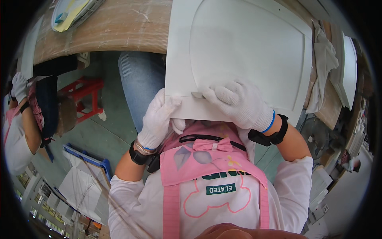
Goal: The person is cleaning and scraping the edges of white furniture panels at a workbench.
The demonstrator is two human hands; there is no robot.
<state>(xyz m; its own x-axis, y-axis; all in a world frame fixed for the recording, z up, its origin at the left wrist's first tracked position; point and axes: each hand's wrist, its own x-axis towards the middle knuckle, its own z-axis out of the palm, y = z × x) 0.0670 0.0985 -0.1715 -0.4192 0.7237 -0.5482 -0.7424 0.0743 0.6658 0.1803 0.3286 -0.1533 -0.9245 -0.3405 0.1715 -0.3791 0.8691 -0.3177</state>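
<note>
A white panel with a raised frame and a recessed middle lies in front of me, its near edge close to my waist. My left hand, in a white knit glove, grips the panel's near left corner, thumb on top and fingers beneath. Over the near frame strip, my gloved right hand is closed, with its fingertips on a small grey flat piece. That piece touches the panel by the joint near the left corner. Most of it is hidden by the glove, so its kind cannot be made out.
Brown board under clear film covers the bench. A round tub lid carries yellow paper and a small blue block. Grey cloth and more white panels are at right. At left are a red stool, a blue-framed cart and a co-worker's gloved hand.
</note>
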